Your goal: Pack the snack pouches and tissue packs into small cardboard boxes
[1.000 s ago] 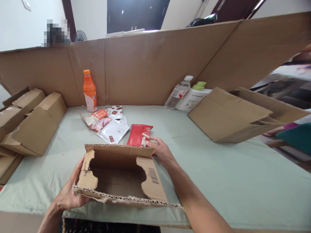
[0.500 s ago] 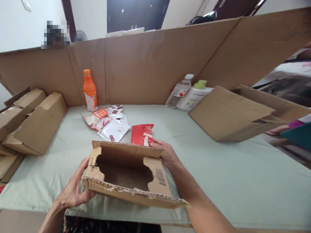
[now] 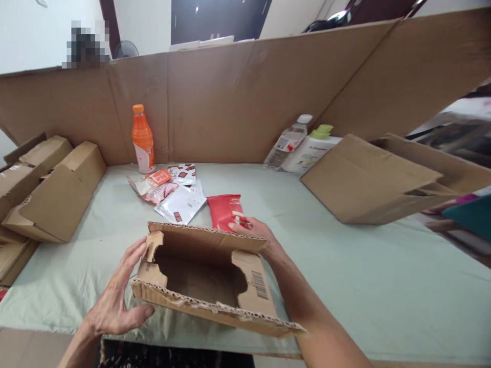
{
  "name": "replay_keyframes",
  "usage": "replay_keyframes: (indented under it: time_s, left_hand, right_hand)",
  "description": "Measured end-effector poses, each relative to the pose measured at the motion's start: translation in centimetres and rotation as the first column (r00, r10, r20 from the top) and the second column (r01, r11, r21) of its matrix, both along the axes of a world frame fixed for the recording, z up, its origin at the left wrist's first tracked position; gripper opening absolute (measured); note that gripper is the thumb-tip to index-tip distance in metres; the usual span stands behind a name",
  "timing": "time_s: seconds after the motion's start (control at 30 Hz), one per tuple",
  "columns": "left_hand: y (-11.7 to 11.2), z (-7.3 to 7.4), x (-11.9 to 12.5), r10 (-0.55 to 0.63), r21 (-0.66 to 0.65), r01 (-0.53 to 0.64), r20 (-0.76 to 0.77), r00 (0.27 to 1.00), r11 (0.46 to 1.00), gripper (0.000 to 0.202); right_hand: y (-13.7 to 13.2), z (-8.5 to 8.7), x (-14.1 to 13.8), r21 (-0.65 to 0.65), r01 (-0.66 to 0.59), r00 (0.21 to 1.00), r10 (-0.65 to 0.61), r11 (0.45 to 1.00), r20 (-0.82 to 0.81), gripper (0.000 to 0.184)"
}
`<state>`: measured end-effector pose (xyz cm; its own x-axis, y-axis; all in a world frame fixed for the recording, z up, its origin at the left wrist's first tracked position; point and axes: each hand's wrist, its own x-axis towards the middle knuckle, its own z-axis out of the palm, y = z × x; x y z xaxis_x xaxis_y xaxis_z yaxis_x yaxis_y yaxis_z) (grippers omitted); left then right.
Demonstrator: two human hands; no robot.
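Left hand (image 3: 113, 305) spread, right hand (image 3: 261, 235) touches a flat red plastic packet (image 3: 221, 209), grip unclear; likely light, slippery, best held edgewise.

On the surface (image 3: 345, 286), a box (image 3: 218, 314) lies between the left hand (image 3: 118, 294) and the right hand (image 3: 255, 233). A packet (image 3: 223, 208) is at the right hand's fingers, behind the box. Left of this packet, beyond both hands, lie sachets (image 3: 181, 204), with a drink bottle (image 3: 142, 143) behind them. Farther beyond the right hand, a water bottle (image 3: 287, 145) and a lotion bottle (image 3: 310, 155) are before the panel (image 3: 230, 102).
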<state>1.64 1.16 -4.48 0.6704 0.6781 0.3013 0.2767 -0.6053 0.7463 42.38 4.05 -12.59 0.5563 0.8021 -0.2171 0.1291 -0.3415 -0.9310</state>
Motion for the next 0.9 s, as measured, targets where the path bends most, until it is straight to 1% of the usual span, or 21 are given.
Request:
replay_keyframes:
  time_s: [0.1,0.23,0.27,0.33,0.37,0.43,0.47,0.5,0.53,0.57,0.6,0.67,0.7,0.77,0.87,0.9]
  left_hand:
    - [-0.3,1.0,0.5,-0.003,0.061,0.003,0.002,1.000,0.998,0.082]
    - [-0.5,1.6,0.7,-0.021,0.108,0.020,0.007,1.000,0.994,0.074]
    - [-0.5,1.7,0.8,-0.028,0.118,0.028,0.003,1.000,0.993,0.072]
    - [-0.5,1.8,0.8,-0.046,0.144,0.047,-0.006,0.999,0.988,0.069]
    - [-0.4,1.9,0.9,-0.054,0.162,0.054,-0.006,0.999,0.985,0.068]
    - [-0.3,2.1,1.1,-0.066,0.202,0.063,0.006,0.998,0.977,0.067]
    - [-0.3,2.2,1.3,-0.067,0.220,0.062,0.013,0.998,0.973,0.066]
    - [-0.3,2.3,1.4,-0.066,0.238,0.059,0.021,0.998,0.969,0.066]
    - [-0.3,2.5,1.6,-0.064,0.255,0.055,0.027,0.998,0.965,0.065]
    - [-0.3,2.6,1.8,-0.064,0.269,0.053,0.031,0.997,0.962,0.065]
    - [-0.4,2.8,2.0,-0.066,0.284,0.054,0.033,0.997,0.957,0.064]
    - [-0.4,3.1,2.2,-0.078,0.315,0.064,0.032,0.996,0.947,0.064]
    - [-0.4,3.2,2.3,-0.088,0.332,0.075,0.024,0.996,0.940,0.063]
    - [-0.4,3.5,2.3,-0.110,0.371,0.105,-0.007,0.994,0.923,0.063]
    - [-0.1,3.8,2.1,-0.164,0.416,0.176,-0.066,0.984,0.892,0.058]
    - [0.1,4.0,2.1,-0.183,0.423,0.203,-0.086,0.979,0.883,0.056]
  right_hand:
    - [-0.1,0.4,-0.4,0.003,-0.026,0.998,0.026,1.000,-0.057,0.040]
    - [-1.6,1.1,-0.8,0.089,0.012,0.985,0.003,0.996,-0.172,0.052]
    - [-2.0,1.4,-0.8,0.119,0.043,0.980,-0.019,0.992,-0.198,0.054]
    - [-2.9,2.5,-0.7,0.216,0.167,0.958,-0.105,0.962,-0.268,0.055]
    - [-3.3,3.2,-0.7,0.282,0.252,0.937,-0.160,0.926,-0.311,0.054]
    - [-4.3,5.3,-0.7,0.427,0.403,0.892,-0.243,0.810,-0.382,0.050]
    - [-4.8,6.5,-0.9,0.500,0.442,0.883,-0.261,0.745,-0.391,0.047]
    - [-5.4,7.8,-1.2,0.566,0.441,0.891,-0.263,0.697,-0.371,0.043]
    - [-6.0,9.0,-1.6,0.621,0.416,0.907,-0.256,0.664,-0.334,0.040]
    - [-6.7,10.2,-2.1,0.664,0.375,0.927,-0.242,0.647,-0.287,0.037]
    - [-7.3,11.2,-2.8,0.694,0.327,0.945,-0.224,0.641,-0.238,0.035]
    - [-8.5,12.9,-4.0,0.724,0.245,0.968,-0.201,0.645,-0.148,0.034]
    - [-9.1,13.4,-4.7,0.726,0.204,0.976,-0.195,0.656,-0.098,0.033]
    - [-10.2,14.1,-5.7,0.723,0.122,0.975,-0.220,0.680,0.042,0.030]
    - [-11.2,14.7,-6.7,0.696,-0.005,0.925,-0.262,0.718,0.277,0.018]
    - [-11.3,14.9,-6.9,0.698,-0.046,0.911,-0.257,0.715,0.323,0.016]
